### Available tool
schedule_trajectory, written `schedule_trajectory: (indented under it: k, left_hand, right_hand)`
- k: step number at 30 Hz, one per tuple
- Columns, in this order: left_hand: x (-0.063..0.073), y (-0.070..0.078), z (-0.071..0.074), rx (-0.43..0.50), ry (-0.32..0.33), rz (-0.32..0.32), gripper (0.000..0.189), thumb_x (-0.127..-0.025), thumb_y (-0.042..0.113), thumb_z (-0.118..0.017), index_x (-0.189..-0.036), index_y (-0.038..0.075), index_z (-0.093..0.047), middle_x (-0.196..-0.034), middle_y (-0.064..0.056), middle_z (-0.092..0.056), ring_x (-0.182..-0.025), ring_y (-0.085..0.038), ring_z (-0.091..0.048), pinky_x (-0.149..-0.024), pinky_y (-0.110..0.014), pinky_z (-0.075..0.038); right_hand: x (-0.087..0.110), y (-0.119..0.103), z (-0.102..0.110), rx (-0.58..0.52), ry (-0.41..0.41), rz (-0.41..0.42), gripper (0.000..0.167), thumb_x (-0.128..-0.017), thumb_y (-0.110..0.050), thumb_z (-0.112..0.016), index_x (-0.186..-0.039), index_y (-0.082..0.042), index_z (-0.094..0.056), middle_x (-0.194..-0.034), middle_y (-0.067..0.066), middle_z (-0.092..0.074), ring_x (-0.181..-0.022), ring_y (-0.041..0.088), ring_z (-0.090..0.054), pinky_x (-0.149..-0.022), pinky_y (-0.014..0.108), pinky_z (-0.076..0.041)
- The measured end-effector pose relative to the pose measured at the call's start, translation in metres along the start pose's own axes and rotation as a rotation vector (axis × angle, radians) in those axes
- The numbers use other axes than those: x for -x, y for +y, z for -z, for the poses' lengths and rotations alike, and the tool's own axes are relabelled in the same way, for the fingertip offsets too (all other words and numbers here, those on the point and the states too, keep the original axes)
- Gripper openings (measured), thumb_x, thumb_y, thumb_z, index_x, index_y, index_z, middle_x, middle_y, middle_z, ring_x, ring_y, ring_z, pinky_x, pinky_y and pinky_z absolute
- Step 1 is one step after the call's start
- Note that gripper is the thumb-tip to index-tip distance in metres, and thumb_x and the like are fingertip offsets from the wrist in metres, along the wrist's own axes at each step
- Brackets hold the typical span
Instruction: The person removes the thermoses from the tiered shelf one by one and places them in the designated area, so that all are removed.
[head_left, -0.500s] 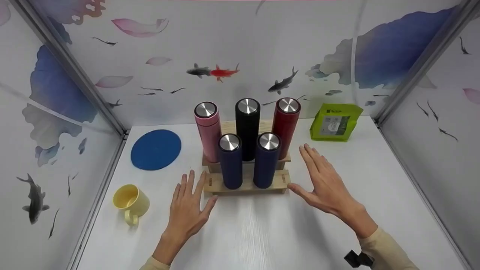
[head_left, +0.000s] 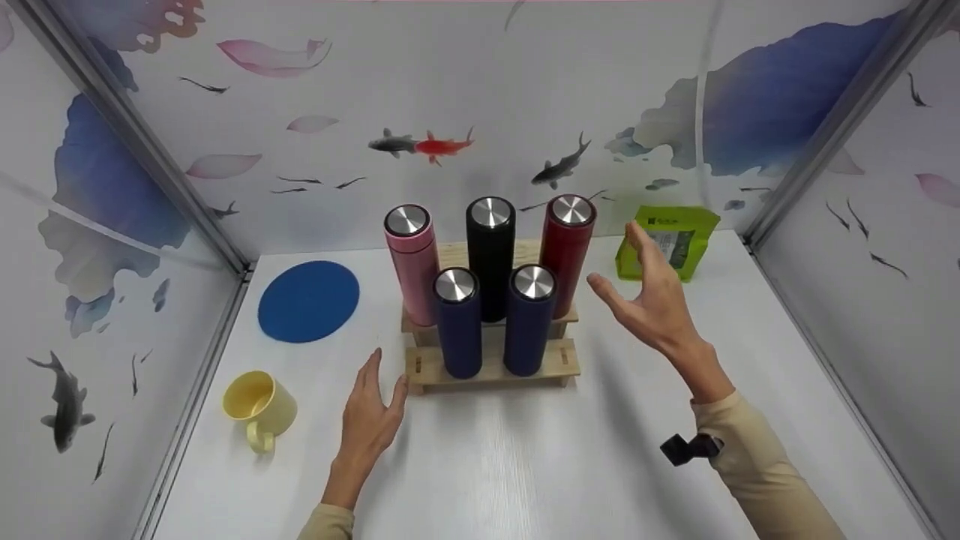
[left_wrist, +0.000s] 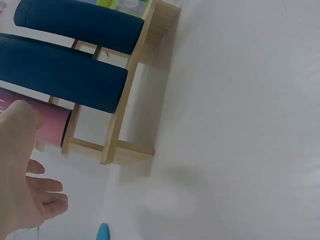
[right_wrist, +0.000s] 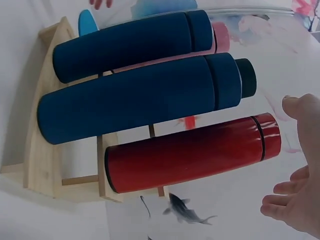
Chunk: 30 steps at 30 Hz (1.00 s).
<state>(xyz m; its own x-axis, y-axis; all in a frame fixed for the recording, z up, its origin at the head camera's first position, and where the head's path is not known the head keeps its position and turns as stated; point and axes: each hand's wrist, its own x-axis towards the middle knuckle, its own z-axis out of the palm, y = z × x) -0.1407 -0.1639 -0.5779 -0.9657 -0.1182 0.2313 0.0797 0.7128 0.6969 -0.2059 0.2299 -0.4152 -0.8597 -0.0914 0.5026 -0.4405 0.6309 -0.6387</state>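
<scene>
On a two-step wooden rack (head_left: 491, 369) stand several thermos flasks with shiny steel lid tops. The upper step bears a pink flask (head_left: 415, 277), a black flask (head_left: 493, 247) and a red flask (head_left: 566, 255); two dark blue flasks (head_left: 459, 337) stand on the lower step. My left hand (head_left: 369, 416) hovers just left of the rack's front corner, fingers extended, holding nothing. Raised to the right of the red flask, my right hand (head_left: 656, 304) has its thumb spread from the fingers and holds nothing. In the right wrist view a gap separates it from the red flask (right_wrist: 192, 157).
A green pouch (head_left: 694, 225) stands at the back right, partly behind my right hand. To the left lie a blue round mat (head_left: 309, 301) and a yellow mug (head_left: 274, 405). Patterned panels (head_left: 480, 90) enclose the white table (head_left: 495, 465). A black device sits at my right wrist.
My right hand has risen and moved forward, now overlapping the pouch. My left hand has shifted slightly down and left, turning more side-on. The flasks and rack stay put.
</scene>
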Motion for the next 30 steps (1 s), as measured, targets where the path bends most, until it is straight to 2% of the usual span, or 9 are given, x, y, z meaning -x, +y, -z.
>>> schedule_trajectory:
  k: [5,10,16,23,30]
  left_hand:
    - [-0.004,-0.009,-0.011,0.082,-0.009,0.082,0.067,-0.103,0.033,-0.06,-0.155,-0.002,-0.036,-0.156,-0.025,-0.043,-0.145,-0.041,-0.042,-0.119,-0.056,-0.039]
    - [-0.01,-0.016,-0.024,0.159,0.004,0.133,0.065,-0.103,0.031,-0.06,-0.153,-0.003,-0.037,-0.156,-0.025,-0.043,-0.146,-0.041,-0.039,-0.122,-0.055,-0.035]
    - [-0.015,-0.024,-0.041,0.257,0.026,0.187,0.062,-0.102,0.026,-0.06,-0.152,-0.004,-0.039,-0.154,-0.026,-0.045,-0.143,-0.042,-0.044,-0.119,-0.052,-0.04]
    - [-0.018,-0.029,-0.058,0.373,0.055,0.209,0.059,-0.101,0.019,-0.063,-0.15,-0.004,-0.042,-0.152,-0.025,-0.048,-0.141,-0.041,-0.047,-0.118,-0.048,-0.043]
    - [-0.019,-0.033,-0.071,0.464,0.079,0.236,0.056,-0.1,0.019,-0.065,-0.149,-0.002,-0.045,-0.149,-0.022,-0.052,-0.138,-0.038,-0.052,-0.116,-0.045,-0.046]
  right_hand:
    - [-0.022,-0.002,0.0,-0.052,0.028,-0.01,0.087,-0.09,-0.027,-0.078,-0.157,0.0,-0.031,-0.16,0.018,-0.039,-0.147,0.036,-0.041,-0.122,0.056,-0.035]
    - [-0.038,-0.004,-0.006,-0.12,0.025,-0.05,0.086,-0.09,-0.029,-0.078,-0.156,-0.001,-0.033,-0.159,0.018,-0.041,-0.145,0.037,-0.043,-0.122,0.05,-0.038]
    - [-0.051,-0.006,-0.017,-0.177,0.011,-0.075,0.081,-0.09,-0.029,-0.078,-0.154,-0.001,-0.037,-0.156,0.019,-0.045,-0.143,0.036,-0.046,-0.12,0.048,-0.041]
    - [-0.061,-0.008,-0.029,-0.267,0.009,-0.084,0.078,-0.087,-0.025,-0.082,-0.15,0.001,-0.043,-0.147,0.021,-0.054,-0.135,0.034,-0.054,-0.116,0.047,-0.046]
    - [-0.065,-0.009,-0.036,-0.277,0.021,-0.088,0.07,-0.087,-0.019,-0.082,-0.144,0.002,-0.049,-0.132,0.02,-0.063,-0.121,0.033,-0.063,-0.106,0.041,-0.054]
